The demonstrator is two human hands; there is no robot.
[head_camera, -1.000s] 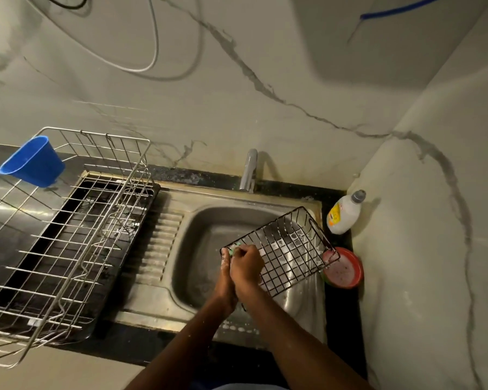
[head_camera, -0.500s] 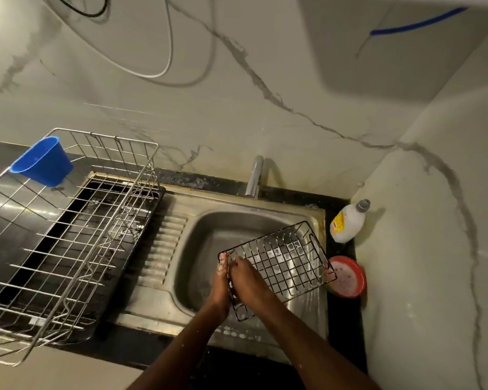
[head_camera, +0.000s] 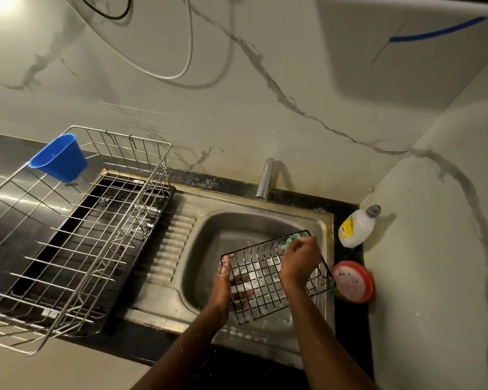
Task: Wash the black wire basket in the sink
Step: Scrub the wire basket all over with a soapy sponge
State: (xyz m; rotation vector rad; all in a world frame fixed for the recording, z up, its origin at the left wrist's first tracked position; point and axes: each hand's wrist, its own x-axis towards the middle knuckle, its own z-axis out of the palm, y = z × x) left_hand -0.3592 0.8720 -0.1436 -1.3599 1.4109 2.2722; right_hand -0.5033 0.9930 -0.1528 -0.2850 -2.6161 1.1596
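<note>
The black wire basket is tilted over the right half of the steel sink, soapy foam showing between its wires. My left hand grips its left rim near the upper left corner. My right hand is inside the basket at its far right corner, holding a green scrubber against the wires. Only part of the scrubber shows above my fingers.
The tap stands behind the sink. A white dish soap bottle and a red round tub sit on the black counter at right. A large steel dish rack with a blue cup fills the left drainboard.
My right hand has moved with the scrubber from the basket's near left corner, beside my left hand, across to its far right corner. The basket has tilted slightly.
</note>
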